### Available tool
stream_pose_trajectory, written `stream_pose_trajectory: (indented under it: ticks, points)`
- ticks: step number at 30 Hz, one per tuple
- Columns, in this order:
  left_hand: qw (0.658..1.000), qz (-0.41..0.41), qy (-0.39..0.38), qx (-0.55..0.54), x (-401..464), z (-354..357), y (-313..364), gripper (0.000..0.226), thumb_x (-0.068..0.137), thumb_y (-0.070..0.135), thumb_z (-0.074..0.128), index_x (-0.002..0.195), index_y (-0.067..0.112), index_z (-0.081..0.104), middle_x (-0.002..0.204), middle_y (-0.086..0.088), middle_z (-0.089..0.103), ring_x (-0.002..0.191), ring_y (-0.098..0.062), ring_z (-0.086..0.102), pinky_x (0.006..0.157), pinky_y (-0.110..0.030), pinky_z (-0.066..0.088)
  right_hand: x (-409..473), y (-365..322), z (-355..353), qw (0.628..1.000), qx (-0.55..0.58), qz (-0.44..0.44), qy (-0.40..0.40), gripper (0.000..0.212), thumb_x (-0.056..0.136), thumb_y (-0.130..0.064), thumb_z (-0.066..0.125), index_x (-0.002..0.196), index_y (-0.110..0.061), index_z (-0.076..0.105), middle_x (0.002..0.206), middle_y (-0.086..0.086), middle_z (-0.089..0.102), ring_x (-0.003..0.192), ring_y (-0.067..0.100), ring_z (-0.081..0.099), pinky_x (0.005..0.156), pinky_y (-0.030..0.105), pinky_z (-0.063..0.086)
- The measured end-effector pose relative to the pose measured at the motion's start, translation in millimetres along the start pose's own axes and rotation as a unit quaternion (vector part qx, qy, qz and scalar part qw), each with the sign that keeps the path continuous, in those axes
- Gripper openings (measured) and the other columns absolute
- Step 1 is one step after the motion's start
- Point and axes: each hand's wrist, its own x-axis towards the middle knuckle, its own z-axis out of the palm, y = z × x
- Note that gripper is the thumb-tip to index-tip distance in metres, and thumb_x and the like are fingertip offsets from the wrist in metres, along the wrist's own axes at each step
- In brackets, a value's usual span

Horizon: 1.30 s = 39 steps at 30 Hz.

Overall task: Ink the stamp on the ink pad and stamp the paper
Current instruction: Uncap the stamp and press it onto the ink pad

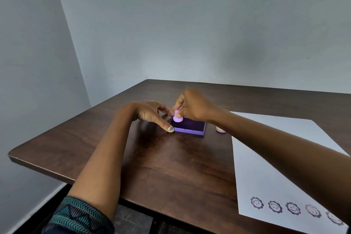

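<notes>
A: Why does the left hand (152,113) sit where it does?

B: Its fingers are spread, and the thumb and a fingertip touch the near-left corner of the square purple plastic ink pad (190,125). I'd judge it is bracing the pad so it won't slide or lift with the stamp.

A: And the right hand (191,107)?

B: It is pinched from above on the small round lilac plastic stamp (178,117), which stands upright on the pad's dark surface, just beside the left fingertips. That suits pressing straight down for even ink.

A: The paper?

B: The white paper sheet (269,157) lies under the right forearm, with a row of flower-face prints (274,206) along its near edge.

A: Anything unclear?

B: The stamp's face is hidden. A small yellowish object (220,129) right of the pad is half covered by the wrist, and the last print runs out of view.
</notes>
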Motion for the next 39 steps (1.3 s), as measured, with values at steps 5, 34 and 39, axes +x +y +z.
stream_pose_trajectory:
  ticks: [5, 34, 39]
  points:
    - [1.0, 0.004, 0.006, 0.016, 1.0, 0.3, 0.2, 0.057, 0.061, 0.046, 0.083, 0.112, 0.041, 0.058, 0.13, 0.017, 0.048, 0.126, -0.014, 0.04, 0.101, -0.03, 0.028, -8.8, -3.0, 12.4, 0.993, -0.104, -0.049, 0.004, 0.011, 0.077, -0.001, 0.061, 0.068, -0.006, 0.066, 0.067, 0.013, 0.066, 0.065, 0.031, 0.055, 0.047, 0.025, 0.031]
    - [1.0, 0.0, 0.007, 0.009, -0.5, 0.5, 1.1, 0.05, 0.064, 0.043, 0.082, 0.107, 0.042, 0.057, 0.115, 0.019, 0.048, 0.119, -0.012, 0.041, 0.095, -0.028, 0.028, -6.3, 7.0, 14.7, 0.999, 0.005, -0.017, 0.042, 0.008, 0.072, -0.001, 0.068, 0.079, -0.003, 0.072, 0.085, 0.015, 0.074, 0.071, 0.023, 0.061, 0.062, 0.027, 0.046]
    - [1.0, 0.003, 0.002, 0.01, -0.2, 1.2, 1.8, 0.055, 0.065, 0.043, 0.081, 0.114, 0.039, 0.056, 0.129, 0.013, 0.046, 0.122, -0.014, 0.04, 0.099, -0.03, 0.028, -8.0, 6.6, 19.2, 0.996, -0.065, -0.052, 0.03, 0.011, 0.076, 0.001, 0.06, 0.068, -0.007, 0.061, 0.07, 0.012, 0.062, 0.064, 0.027, 0.052, 0.048, 0.023, 0.029]
